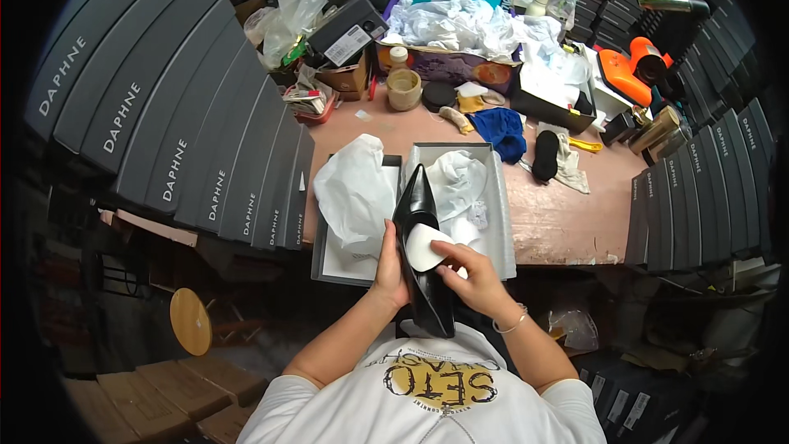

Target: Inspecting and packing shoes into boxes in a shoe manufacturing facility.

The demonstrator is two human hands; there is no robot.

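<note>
A black pointed shoe (417, 196) is upright in front of my chest, its toe toward the table. My left hand (391, 270) is closed around the shoe's left side. Between its thumb and fingers, my right hand (475, 275) pinches a rounded white pad (423, 248) over the shoe's opening; whether it is a sponge or an insole I cannot tell. Behind the shoe lies an open grey shoebox (503, 222) with crumpled white tissue paper (456, 185). More tissue (355, 189) covers much of the box part (325, 259) on the left.
Tall stacks of dark shoeboxes (156, 131) wall in the left side, with more boxes (699, 189) at the right. On the pink tabletop (567, 230) are a blue cloth (500, 133), an open jar (403, 89) and a black sponge-like piece (545, 156). An orange heat gun (629, 74) rests farther right.
</note>
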